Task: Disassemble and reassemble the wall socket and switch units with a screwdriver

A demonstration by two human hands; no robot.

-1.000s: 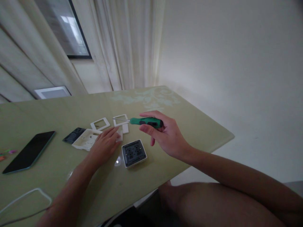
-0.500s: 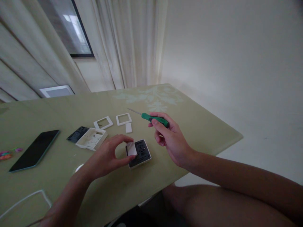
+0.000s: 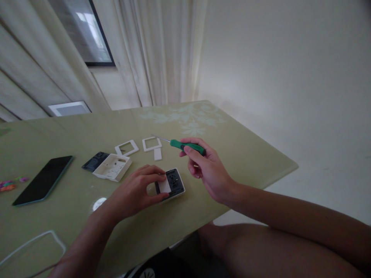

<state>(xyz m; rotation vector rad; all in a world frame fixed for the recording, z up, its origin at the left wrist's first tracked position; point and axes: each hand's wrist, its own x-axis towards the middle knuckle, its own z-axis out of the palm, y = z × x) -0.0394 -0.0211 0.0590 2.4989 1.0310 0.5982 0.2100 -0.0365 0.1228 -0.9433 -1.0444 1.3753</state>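
My right hand [image 3: 210, 170] is closed around the green handle of a screwdriver [image 3: 191, 147], raised above the table with its thin metal shaft aimed to the far left. My left hand [image 3: 136, 189] pinches a white rectangular switch cover [image 3: 165, 186] between thumb and fingers. That cover lies over the left part of a black-faced wall switch [image 3: 176, 179] in a white box, near the table's front edge. Beyond it are a small white cover piece [image 3: 157, 154] and two white square frames, the right frame [image 3: 151, 149] and the left frame [image 3: 134, 143].
An open white box [image 3: 123, 170] stands beside a black panel [image 3: 94, 161]. Farther left lie a dark tablet [image 3: 43, 181] and small colourful items [image 3: 8, 186]. A round white object [image 3: 99, 203] and a white cable [image 3: 31, 241] are near my left forearm.
My left hand has lowered the white cover from a tilted position until it lies flatter on the black switch face. The screwdriver in my right hand has shifted slightly left.
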